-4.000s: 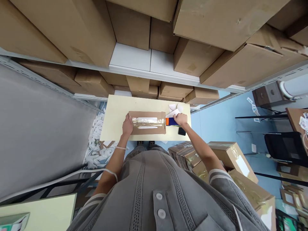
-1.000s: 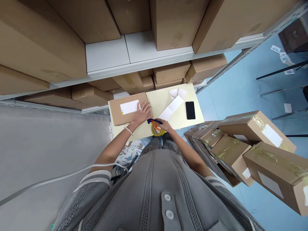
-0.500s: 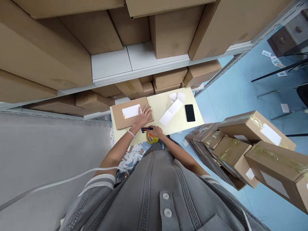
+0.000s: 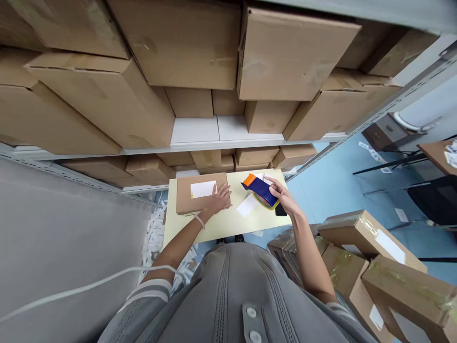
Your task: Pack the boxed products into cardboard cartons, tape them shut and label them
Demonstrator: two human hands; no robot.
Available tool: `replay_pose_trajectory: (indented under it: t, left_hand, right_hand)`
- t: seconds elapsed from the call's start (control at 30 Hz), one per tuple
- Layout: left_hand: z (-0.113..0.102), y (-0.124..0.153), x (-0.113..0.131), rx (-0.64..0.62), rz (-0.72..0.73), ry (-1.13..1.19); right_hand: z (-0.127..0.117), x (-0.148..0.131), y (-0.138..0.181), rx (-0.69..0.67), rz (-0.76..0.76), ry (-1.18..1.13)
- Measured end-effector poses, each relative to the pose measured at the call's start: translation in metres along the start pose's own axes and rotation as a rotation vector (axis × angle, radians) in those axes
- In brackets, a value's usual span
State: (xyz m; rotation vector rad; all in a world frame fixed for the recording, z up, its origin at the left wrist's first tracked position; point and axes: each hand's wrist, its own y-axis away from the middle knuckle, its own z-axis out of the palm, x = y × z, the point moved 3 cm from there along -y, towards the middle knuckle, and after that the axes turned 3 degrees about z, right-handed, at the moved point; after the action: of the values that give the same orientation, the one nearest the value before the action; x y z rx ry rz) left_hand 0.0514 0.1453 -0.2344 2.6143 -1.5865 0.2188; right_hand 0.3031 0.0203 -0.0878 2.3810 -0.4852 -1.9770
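**Hand state**
- Left hand (image 4: 219,200): fingers spread, palm pressed flat on the right end of the flat brown cardboard box (image 4: 198,195).
- Right hand (image 4: 283,196): closed round the blue-and-orange plastic tape dispenser (image 4: 257,188). It is held raised above the tabletop, right of the cardboard box and apart from it.

**Location**
- The cardboard box lies at the centre of the frame, on the left part of the pale yellow tabletop (image 4: 217,226), close to its far edge.
- A white rectangular paper label (image 4: 203,189) sits on the top face, just beside the fingertips.
- Below the tape dispenser lie a strip of white label sheets (image 4: 247,205) and a black smartphone (image 4: 281,210), partly hidden by the wrist.

**Materials**
- Cardboard box: matte corrugated board with square edges.
- Tape dispenser: hard, glossy moulded plastic carrying a yellow-rimmed tape roll (image 4: 267,204). The cutter edge cannot be made out.
- Tabletop: smooth laminate, probably low in friction.

**Fault conditions (judged)**
- The cardboard box is pinned at one end only. A sideways pull would likely pivot it on the smooth tabletop or push it off the far edge.
- A slackened grip would drop the tape dispenser onto the smartphone.
- A loose tape end could catch the label sheets and lift them.
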Motion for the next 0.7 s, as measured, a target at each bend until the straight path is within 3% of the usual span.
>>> replay_pose_trajectory:
  t: [0.1, 0.2, 0.33, 0.43, 0.53, 0.7]
  left_hand:
    - [0.001, 0.001, -0.001, 0.022, -0.004, -0.014]
    - [0.000, 0.002, 0.000, 0.045, 0.000, -0.037]
    - [-0.004, 0.003, 0.001, 0.091, -0.011, -0.060]
    - [-0.004, 0.002, 0.001, 0.121, -0.029, -0.063]
    - [-0.001, 0.001, -0.001, 0.140, -0.038, -0.062]
    - [0.005, 0.000, -0.004, 0.178, -0.036, -0.063]
  right_hand:
    - [0.014, -0.067, -0.038, 0.043, -0.274, 0.161]
    - [0.046, -0.129, -0.082, 0.076, -0.569, 0.280]
    - [0.097, -0.180, -0.145, 0.080, -0.828, 0.503]
    - [0.131, -0.185, -0.186, 0.062, -0.836, 0.687]
    - [0.156, -0.172, -0.211, 0.030, -0.794, 0.851]
    - [0.169, -0.154, -0.226, 0.045, -0.699, 0.947]
